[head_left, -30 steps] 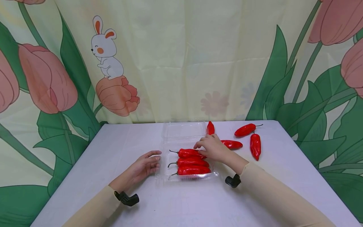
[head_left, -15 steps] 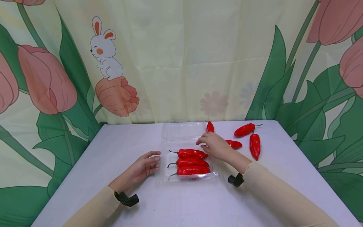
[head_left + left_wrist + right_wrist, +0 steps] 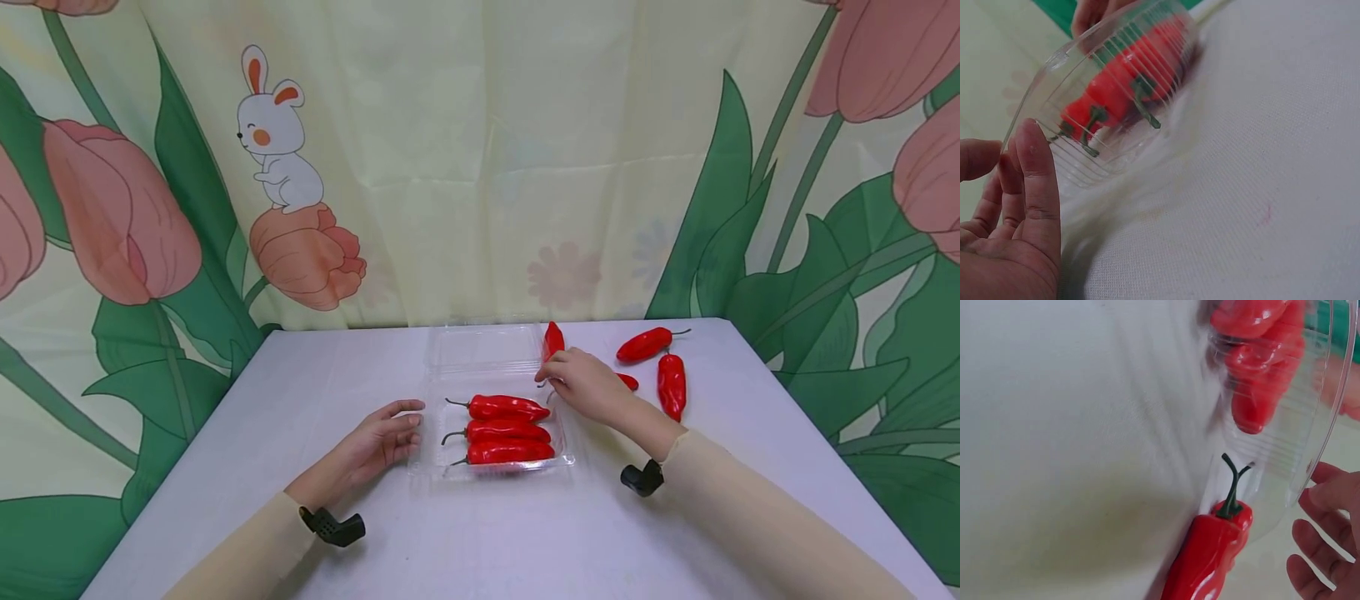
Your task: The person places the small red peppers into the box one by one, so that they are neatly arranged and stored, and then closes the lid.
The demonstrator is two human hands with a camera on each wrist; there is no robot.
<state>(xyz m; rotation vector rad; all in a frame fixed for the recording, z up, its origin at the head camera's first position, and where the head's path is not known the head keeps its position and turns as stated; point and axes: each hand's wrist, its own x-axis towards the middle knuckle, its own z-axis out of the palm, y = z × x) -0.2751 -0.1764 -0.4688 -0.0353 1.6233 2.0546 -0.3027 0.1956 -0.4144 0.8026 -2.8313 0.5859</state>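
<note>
Three red peppers [image 3: 508, 430] lie side by side in a clear plastic container [image 3: 561, 458], its lid [image 3: 486, 348] folded back behind it. My left hand [image 3: 381, 446] is at the container's left edge, fingers extended; in the left wrist view the fingertips [image 3: 1034, 147] are by its rim. My right hand [image 3: 588, 387] hovers by the container's back right corner, fingers loosely bent. The right wrist view shows that hand [image 3: 1335, 531] beside the clear rim [image 3: 1335, 419], with no pepper between its fingers. Two stemmed peppers [image 3: 1200, 559] lie outside the container there.
One red pepper [image 3: 553, 340] stands out behind my right hand, and another [image 3: 628, 381] is partly hidden by it. Two more peppers [image 3: 645, 345] [image 3: 672, 385] lie farther right on the white table [image 3: 480, 533]. A printed curtain [image 3: 427, 167] hangs behind.
My right hand has moved right and slightly back, away from the rearmost pepper in the container, covering more of a loose pepper. The left hand has stayed in place.
</note>
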